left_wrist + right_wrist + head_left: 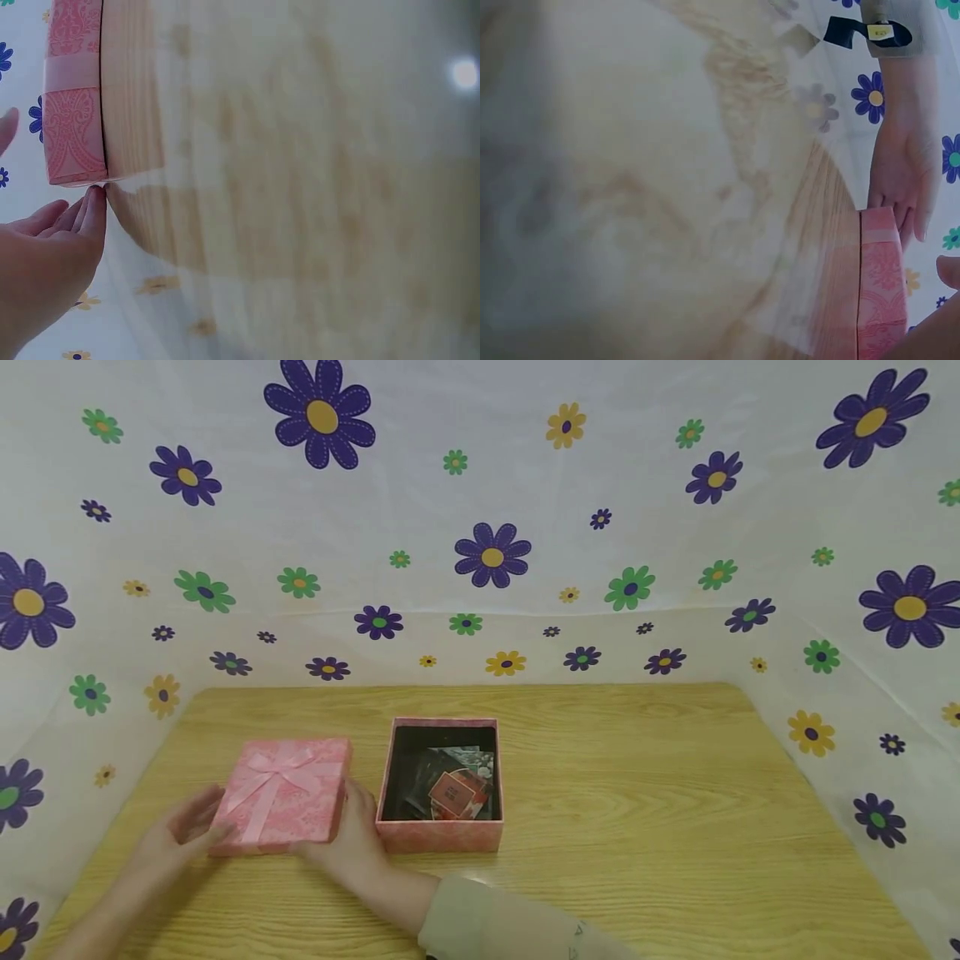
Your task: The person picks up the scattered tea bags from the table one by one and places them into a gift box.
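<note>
A pink patterned gift box lid (288, 793) with a ribbon bow on top lies at the left of the table, its lower edge at the wood. My right hand (356, 843) holds its near right corner, thumb along the front edge and fingers at the right side. At the lid's left side is my left hand (176, 839), slightly blurred, with extended fingers; in the left wrist view its fingertips meet the lid's lower corner (75, 161). To the right stands the uncovered pink gift box (438, 837), dark inside, containing small printed cards (453, 793) and clear plastic packets.
The wooden table (637, 793) extends right of the box. A white cloth (420, 510) printed with purple, green and yellow flowers rises behind the table and along both sides.
</note>
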The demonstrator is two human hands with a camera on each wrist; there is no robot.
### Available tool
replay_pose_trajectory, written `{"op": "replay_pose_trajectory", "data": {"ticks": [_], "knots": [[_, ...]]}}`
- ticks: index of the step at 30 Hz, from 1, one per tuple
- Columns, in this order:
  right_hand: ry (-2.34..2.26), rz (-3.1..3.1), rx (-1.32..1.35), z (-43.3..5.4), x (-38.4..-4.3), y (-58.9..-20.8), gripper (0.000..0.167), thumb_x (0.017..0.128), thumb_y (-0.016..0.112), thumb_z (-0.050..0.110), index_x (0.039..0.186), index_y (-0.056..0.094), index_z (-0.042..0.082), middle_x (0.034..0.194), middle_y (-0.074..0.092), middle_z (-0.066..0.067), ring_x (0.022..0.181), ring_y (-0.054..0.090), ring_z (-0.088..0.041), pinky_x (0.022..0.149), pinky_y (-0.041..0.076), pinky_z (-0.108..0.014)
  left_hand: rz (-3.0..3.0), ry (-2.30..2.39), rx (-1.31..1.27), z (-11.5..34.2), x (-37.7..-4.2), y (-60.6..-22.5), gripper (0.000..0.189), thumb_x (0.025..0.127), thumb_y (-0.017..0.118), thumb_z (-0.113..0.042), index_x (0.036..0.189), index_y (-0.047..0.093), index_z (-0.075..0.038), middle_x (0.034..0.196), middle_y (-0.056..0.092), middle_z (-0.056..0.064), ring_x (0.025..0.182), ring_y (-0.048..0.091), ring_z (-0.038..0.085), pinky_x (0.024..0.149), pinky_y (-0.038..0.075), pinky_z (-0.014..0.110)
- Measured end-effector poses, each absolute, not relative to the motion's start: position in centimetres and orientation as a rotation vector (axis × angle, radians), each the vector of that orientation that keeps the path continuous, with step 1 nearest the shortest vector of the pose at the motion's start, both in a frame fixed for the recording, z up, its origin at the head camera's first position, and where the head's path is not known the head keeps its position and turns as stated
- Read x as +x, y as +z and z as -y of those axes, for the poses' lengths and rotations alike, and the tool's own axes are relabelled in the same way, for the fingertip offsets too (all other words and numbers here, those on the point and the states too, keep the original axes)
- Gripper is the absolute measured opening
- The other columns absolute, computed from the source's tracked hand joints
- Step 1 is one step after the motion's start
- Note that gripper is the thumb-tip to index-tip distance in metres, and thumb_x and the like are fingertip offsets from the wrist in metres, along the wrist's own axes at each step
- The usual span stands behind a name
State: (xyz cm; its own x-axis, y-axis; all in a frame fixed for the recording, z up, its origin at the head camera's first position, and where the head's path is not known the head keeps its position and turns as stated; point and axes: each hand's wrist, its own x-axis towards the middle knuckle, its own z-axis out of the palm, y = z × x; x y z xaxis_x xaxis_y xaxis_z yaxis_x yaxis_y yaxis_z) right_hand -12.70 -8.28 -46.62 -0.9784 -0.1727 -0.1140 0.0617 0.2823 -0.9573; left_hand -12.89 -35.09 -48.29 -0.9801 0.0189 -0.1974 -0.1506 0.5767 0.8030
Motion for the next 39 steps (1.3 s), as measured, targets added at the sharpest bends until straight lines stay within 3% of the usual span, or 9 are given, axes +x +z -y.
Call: {"op": "replay_pose_trajectory", "data": {"ticks": [12, 13, 14, 20, 22, 25, 29, 36, 39], "knots": [[-1.605, -2.489, -0.154, 8.4, -13.0, -47.0, 0.088, 0.077, 0.093, 0.007, 0.153, 0.047, 0.004, 0.143, 0.05, -0.009, 0.135, 0.056, -0.026, 0.114, 0.051, -0.029, -2.672, 1.209, -0.041, 34.8, -12.7, -47.9, 0.09, 0.098, 0.079, -0.024, 0.162, 0.027, 0.011, 0.158, 0.039, 0.043, 0.097, 0.035, -0.033, 0.082, 0.042, -0.002], [-1.604, -2.499, -0.158, 8.4, -13.0, -47.0, 0.087, 0.077, 0.092, 0.006, 0.152, 0.048, 0.003, 0.143, 0.051, -0.009, 0.135, 0.056, -0.026, 0.114, 0.051, -0.028, -2.674, 1.205, -0.041, 34.9, -12.6, -47.9, 0.09, 0.097, 0.079, -0.024, 0.162, 0.027, 0.012, 0.157, 0.039, 0.043, 0.098, 0.036, -0.033, 0.082, 0.043, -0.002], [-1.598, -2.51, -0.167, 8.4, -13.1, -46.9, 0.086, 0.077, 0.092, 0.006, 0.152, 0.049, 0.004, 0.142, 0.052, -0.009, 0.135, 0.056, -0.025, 0.114, 0.051, -0.028, -2.675, 1.194, -0.047, 34.9, -12.6, -47.8, 0.091, 0.097, 0.079, -0.024, 0.162, 0.026, 0.012, 0.157, 0.038, 0.044, 0.102, 0.048, -0.027, 0.081, 0.042, -0.002], [-1.566, -2.54, -0.271, 8.6, -12.9, -46.1, 0.081, 0.083, 0.09, 0.016, 0.154, 0.051, 0.009, 0.145, 0.051, -0.005, 0.137, 0.051, -0.018, 0.114, 0.049, -0.026, -2.681, 1.227, -0.099, 35.7, -11.6, -47.1, 0.09, 0.1, 0.076, -0.026, 0.164, 0.023, 0.01, 0.161, 0.036, 0.039, 0.103, 0.049, -0.028, 0.081, 0.041, -0.003], [-1.581, -2.532, -0.328, 8.6, -12.7, -45.6, 0.082, 0.084, 0.089, 0.016, 0.156, 0.049, 0.01, 0.147, 0.049, -0.005, 0.139, 0.049, -0.015, 0.114, 0.048, -0.024, -2.689, 1.265, -0.102, 36.2, -11.3, -46.7, 0.09, 0.101, 0.075, -0.024, 0.165, 0.021, 0.008, 0.161, 0.034, 0.037, 0.098, 0.036, -0.035, 0.08, 0.043, -0.003], [-1.584, -2.549, -0.408, 8.7, -12.2, -44.4, 0.084, 0.086, 0.089, 0.017, 0.158, 0.047, 0.011, 0.149, 0.047, -0.003, 0.14, 0.046, -0.012, 0.115, 0.047, -0.022, -2.747, 1.291, -0.08, 37.0, -10.8, -46.1, 0.087, 0.102, 0.074, -0.021, 0.165, 0.022, 0.008, 0.153, 0.051, 0.001, 0.099, 0.036, -0.036, 0.079, 0.046, -0.001], [-1.571, -2.59, -0.48, 8.7, -12.0, -42.8, 0.082, 0.087, 0.088, 0.022, 0.158, 0.047, 0.014, 0.149, 0.047, 0.001, 0.139, 0.046, -0.009, 0.114, 0.048, -0.022, -2.795, 1.25, -0.077, 37.8, -10.2, -44.6, 0.086, 0.104, 0.071, -0.026, 0.168, 0.02, 0.001, 0.132, 0.037, -0.038, 0.099, 0.034, -0.036, 0.076, 0.047, 0.001], [-1.585, -2.613, -0.556, 7.6, -12.8, -39.4, 0.083, 0.083, 0.091, 0.021, 0.156, 0.052, 0.016, 0.141, 0.055, 0.002, 0.125, 0.054, -0.004, 0.104, 0.05, -0.017, -2.828, 1.242, -0.036, 37.2, -9.9, -41.9, 0.082, 0.107, 0.066, -0.027, 0.172, 0.018, -0.019, 0.145, 0.039, -0.031, 0.102, 0.036, -0.03, 0.075, 0.053, 0.006], [-1.626, -2.575, -0.593, 6.8, -13.5, -38.2, 0.079, 0.083, 0.091, 0.019, 0.154, 0.054, 0.016, 0.139, 0.056, 0.0, 0.12, 0.056, -0.004, 0.099, 0.051, -0.015, -2.844, 1.206, -0.049, 36.3, -10.1, -40.8, 0.083, 0.107, 0.066, -0.031, 0.172, 0.015, -0.022, 0.165, 0.036, -0.016, 0.124, 0.057, 0.001, 0.073, 0.056, 0.009]]}}
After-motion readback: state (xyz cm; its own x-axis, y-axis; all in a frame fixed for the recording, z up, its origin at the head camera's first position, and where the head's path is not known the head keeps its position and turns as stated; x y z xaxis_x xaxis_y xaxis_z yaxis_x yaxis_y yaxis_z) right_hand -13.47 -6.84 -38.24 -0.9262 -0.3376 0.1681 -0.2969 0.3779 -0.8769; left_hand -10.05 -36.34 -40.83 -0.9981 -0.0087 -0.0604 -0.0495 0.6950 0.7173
